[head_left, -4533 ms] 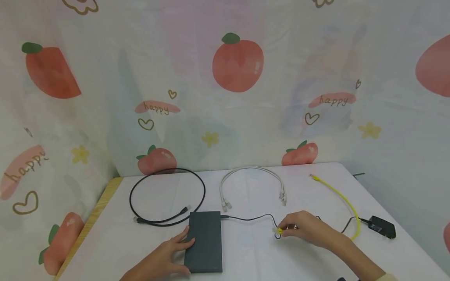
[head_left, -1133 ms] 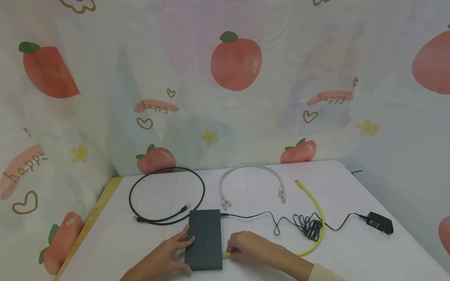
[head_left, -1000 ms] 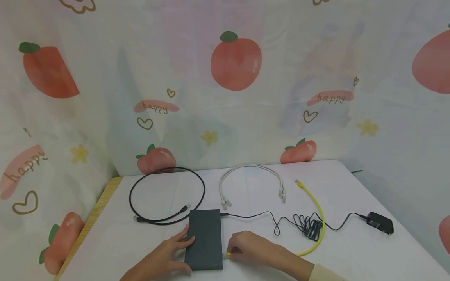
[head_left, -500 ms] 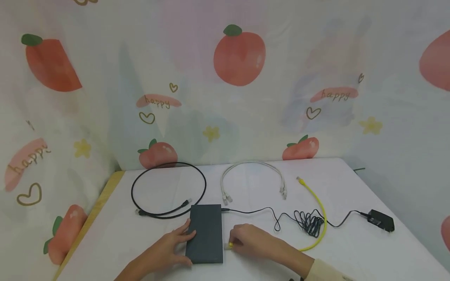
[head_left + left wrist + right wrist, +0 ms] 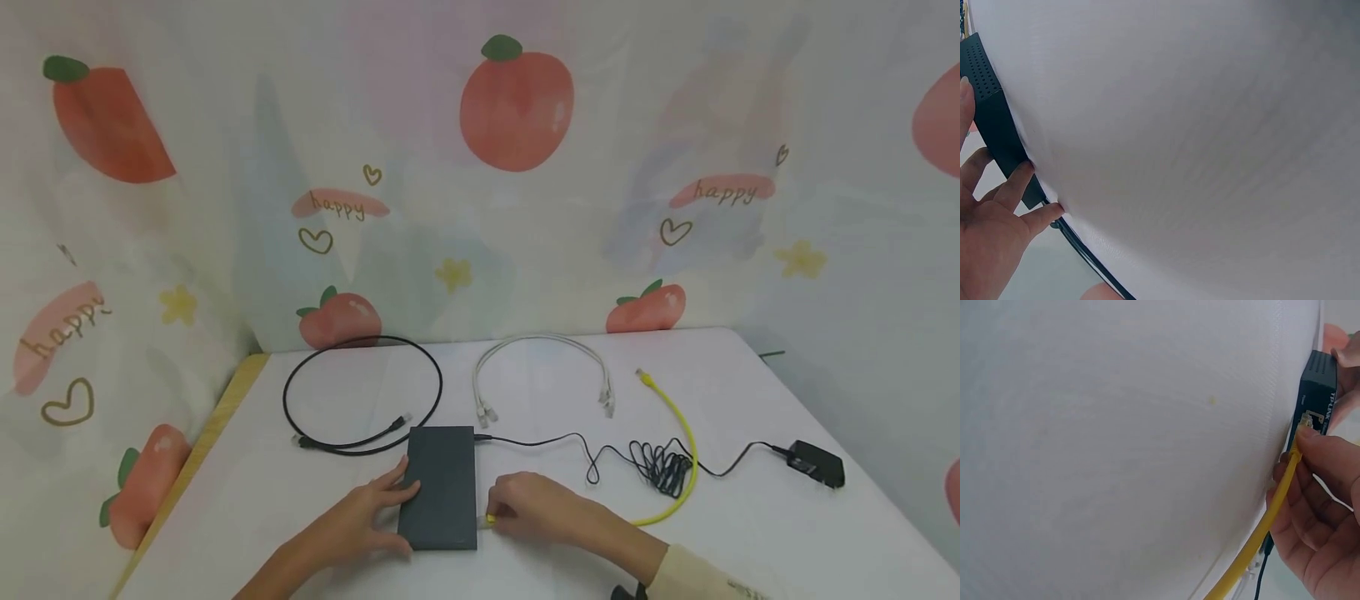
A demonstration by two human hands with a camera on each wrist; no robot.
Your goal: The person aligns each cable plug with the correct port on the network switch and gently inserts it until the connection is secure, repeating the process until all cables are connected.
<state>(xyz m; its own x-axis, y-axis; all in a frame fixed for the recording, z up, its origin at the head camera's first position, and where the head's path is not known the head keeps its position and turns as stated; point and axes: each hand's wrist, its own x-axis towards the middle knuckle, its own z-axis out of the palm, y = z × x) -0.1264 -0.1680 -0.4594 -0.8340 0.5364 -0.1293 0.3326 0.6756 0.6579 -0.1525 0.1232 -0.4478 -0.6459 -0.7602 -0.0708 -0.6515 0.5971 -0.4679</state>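
A dark, flat TP-Link network box [image 5: 438,487] lies on the white table. My left hand [image 5: 360,512] rests along its left side, fingers spread, one fingertip on top and the thumb by the near corner. At the opposite side my right hand [image 5: 536,508] pinches one end of a yellow network cable [image 5: 686,483] between thumb and finger. In the right wrist view, its clear plug [image 5: 1307,419] is right at a port in the box's side; how deep it sits I cannot tell. The cable's other end lies loose at the back right.
A thin black power lead [image 5: 517,442] runs from the box through a coiled bundle [image 5: 660,468] to a black power adapter [image 5: 816,464]. Behind lie a looped black network cable [image 5: 438,379] and grey network cables [image 5: 540,337]. A printed curtain [image 5: 517,242] borders the table.
My right hand has carried the yellow plug left and nearer me to the box's side, drawing the cable along. During the last second it stays there; the head view tilts slightly. The left hand stays put.
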